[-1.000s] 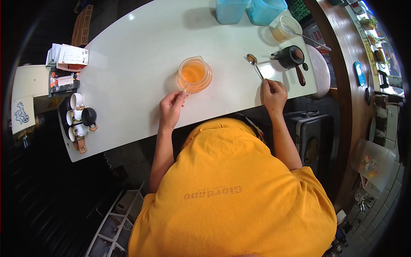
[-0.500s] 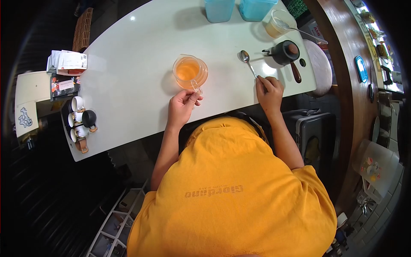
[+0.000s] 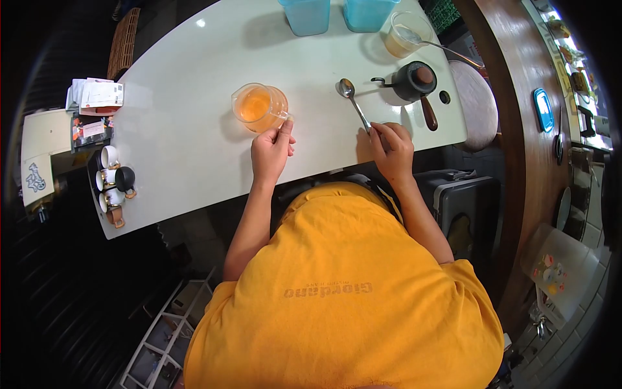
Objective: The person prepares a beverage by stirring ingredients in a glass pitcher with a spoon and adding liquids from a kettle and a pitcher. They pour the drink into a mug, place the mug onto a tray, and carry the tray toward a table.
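Note:
My left hand grips the handle of a clear glass pitcher holding amber liquid. The pitcher leans with its spout toward the left; whether its base touches the white table is hard to tell. My right hand pinches the end of a metal spoon. Its bowl points away from me, over the tabletop between the pitcher and a small black pot with a brown wooden handle.
Two light-blue containers stand at the far edge of the white table. Beside them is a clear plastic cup with pale contents and a long spoon. Several small cups sit at the left end, near stacked packets. A stool is on the right.
The view has shifted a little. My left hand has moved the pitcher leftward and tipped it to the left. My right hand keeps its hold on the spoon, which has moved slightly left.

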`<state>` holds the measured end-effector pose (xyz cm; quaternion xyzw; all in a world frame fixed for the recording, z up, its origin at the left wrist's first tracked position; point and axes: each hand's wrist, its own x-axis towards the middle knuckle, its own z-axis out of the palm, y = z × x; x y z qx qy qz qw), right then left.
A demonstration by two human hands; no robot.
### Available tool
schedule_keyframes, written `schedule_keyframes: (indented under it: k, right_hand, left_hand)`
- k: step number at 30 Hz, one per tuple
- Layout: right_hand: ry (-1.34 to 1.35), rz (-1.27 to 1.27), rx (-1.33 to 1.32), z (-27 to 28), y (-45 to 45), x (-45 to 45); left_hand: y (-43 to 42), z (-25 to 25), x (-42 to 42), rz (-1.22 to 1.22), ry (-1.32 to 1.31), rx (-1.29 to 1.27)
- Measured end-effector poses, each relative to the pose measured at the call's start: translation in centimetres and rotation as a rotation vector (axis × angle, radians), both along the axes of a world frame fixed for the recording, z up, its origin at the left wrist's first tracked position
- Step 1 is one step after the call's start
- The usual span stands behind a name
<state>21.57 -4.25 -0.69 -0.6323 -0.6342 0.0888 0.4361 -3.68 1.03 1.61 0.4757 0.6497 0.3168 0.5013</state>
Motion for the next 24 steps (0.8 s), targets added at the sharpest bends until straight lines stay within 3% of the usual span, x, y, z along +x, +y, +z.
schedule_keyframes:
  k: [7,15,19,22,24]
  right_hand:
    - [0.169,0.140,0.011,1.2,1.7,-2.5]
    - [0.127,0.567,-0.044,1.4,2.6,-9.6]
    - [0.143,0.596,-0.148,1.1,2.3,-13.3]
    - [0.252,0.465,-0.146,1.5,2.4,-15.7]
    - [0.047,0.330,-0.140,1.1,2.5,-16.5]
  left_hand:
    - [-2.1,-0.6,-2.0,0.127,-0.023,0.039]
    - [-6.1,-0.1,-7.9,0.469,-0.098,0.045]
    - [-7.6,0.4,-10.8,0.563,-0.140,0.042]
    - [-8.4,0.2,-13.2,0.559,-0.141,0.053]
    - [-8.7,0.4,-14.9,0.567,-0.118,0.061]
